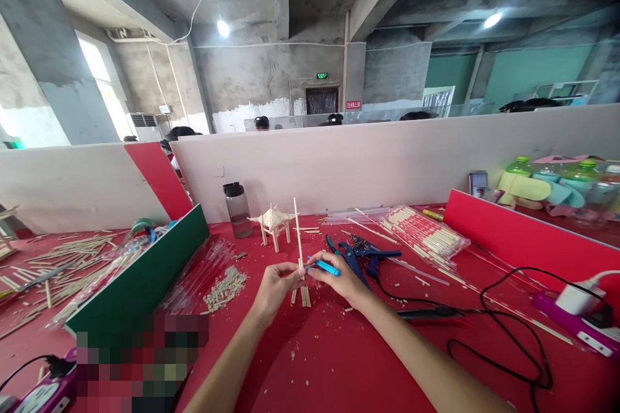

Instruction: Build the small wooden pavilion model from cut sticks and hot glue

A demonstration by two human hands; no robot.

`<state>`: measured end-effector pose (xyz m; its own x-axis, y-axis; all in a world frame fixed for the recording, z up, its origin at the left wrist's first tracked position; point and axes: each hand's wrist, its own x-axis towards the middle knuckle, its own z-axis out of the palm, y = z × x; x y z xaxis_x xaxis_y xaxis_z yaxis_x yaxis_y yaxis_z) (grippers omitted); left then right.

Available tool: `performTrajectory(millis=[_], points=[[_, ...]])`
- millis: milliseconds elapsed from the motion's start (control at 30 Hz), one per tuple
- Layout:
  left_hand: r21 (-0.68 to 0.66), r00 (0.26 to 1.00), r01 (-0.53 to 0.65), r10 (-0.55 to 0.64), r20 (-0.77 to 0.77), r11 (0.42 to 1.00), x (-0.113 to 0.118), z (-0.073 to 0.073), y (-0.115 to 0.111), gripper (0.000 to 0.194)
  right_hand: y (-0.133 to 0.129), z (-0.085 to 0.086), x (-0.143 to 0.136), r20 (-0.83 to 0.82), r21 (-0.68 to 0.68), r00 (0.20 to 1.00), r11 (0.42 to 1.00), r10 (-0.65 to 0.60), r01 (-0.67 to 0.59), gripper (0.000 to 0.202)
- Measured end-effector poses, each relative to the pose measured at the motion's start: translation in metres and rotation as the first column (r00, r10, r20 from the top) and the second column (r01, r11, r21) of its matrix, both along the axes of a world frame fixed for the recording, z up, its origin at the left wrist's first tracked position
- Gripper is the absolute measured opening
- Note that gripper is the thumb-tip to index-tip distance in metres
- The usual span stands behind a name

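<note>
My left hand (pixel 278 279) pinches a thin pale wooden stick (pixel 297 226) between thumb and fingertips. The stick stands nearly upright above the red tabletop. Closed around a slim bright-blue tool (pixel 327 267), my right hand (pixel 341 279) brings its tip against the stick, close to the left fingertips. Whether the tool is a pen or a small knife cannot be made out. Below both hands lie several short cut sticks (pixel 305 297) side by side. Just behind them stands a small pavilion model (pixel 274 222) built of sticks, with a pointed roof and legs.
A dark-lidded bottle (pixel 237 210) stands by the white partition (pixel 339 161). Left lie a heap of stick offcuts (pixel 225 288) and a green divider (pixel 145 277). Right are blue-handled cutters (pixel 356 261), bagged sticks (pixel 426 232), a black cable (pixel 489 313) and a purple power strip (pixel 591 339).
</note>
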<state>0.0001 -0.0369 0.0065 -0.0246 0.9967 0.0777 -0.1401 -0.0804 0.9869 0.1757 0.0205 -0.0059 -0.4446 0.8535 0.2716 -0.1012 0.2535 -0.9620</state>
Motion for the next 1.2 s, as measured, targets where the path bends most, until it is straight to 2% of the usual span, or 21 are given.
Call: performTrajectory(millis=[133, 267, 600, 800, 1200], points=[[0.006, 0.995, -0.093, 0.093, -0.026, 0.996, -0.0044, -0.0018, 0.0032, 0.039, 0.0029, 0.0023, 0.0018, -0.093, -0.143, 0.994, 0.989, -0.061, 0.047, 0.042], [0.010, 0.992, -0.122, 0.122, 0.015, 0.992, -0.0078, -0.0048, 0.0064, 0.040, 0.0051, 0.0063, 0.0038, -0.164, -0.244, 0.979, 0.967, -0.121, 0.078, 0.048], [-0.014, 0.992, -0.120, 0.120, 0.026, 0.993, -0.0044, 0.0021, 0.0035, 0.041, -0.0006, 0.0094, 0.0007, -0.168, -0.225, 0.979, 0.971, -0.118, 0.079, 0.041], [-0.020, 0.991, -0.120, 0.121, 0.057, 0.993, -0.0053, -0.0005, 0.0049, 0.039, 0.0019, 0.0072, 0.0005, -0.166, -0.238, 0.978, 0.968, -0.127, 0.086, 0.041], [0.003, 0.997, -0.082, 0.082, -0.003, 0.997, -0.0051, -0.0014, 0.0037, 0.037, -0.0004, 0.0040, -0.0002, -0.076, -0.233, 0.991, 0.969, -0.107, 0.087, 0.039]])
